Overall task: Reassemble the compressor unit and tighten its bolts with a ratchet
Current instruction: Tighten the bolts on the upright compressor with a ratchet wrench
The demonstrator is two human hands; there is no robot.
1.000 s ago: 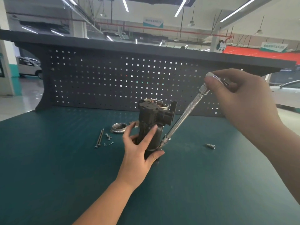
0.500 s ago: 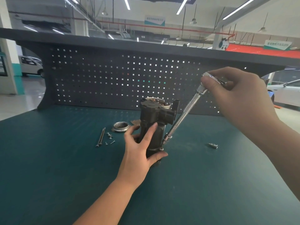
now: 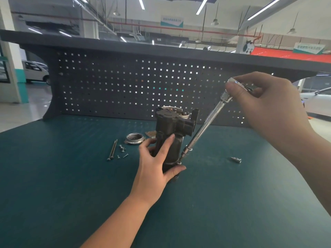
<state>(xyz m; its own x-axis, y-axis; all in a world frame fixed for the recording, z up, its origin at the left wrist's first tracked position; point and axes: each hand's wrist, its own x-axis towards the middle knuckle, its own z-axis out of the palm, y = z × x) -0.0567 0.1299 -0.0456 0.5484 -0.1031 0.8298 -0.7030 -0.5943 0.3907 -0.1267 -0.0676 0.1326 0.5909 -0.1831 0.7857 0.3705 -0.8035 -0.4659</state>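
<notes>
On a green desk, a left hand grips the upright compressor while the right hand grasps the ratchet, its tip low against the housing; steady bracing should keep the socket squarely seated.

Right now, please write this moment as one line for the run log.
step: tightening lower bolt | left hand: grips upright compressor unit | right hand: holds ratchet, tip at base | loose: socket, long bolts

The ratchet tip has lifted slightly up the compressor side as the right hand draws back.
</notes>
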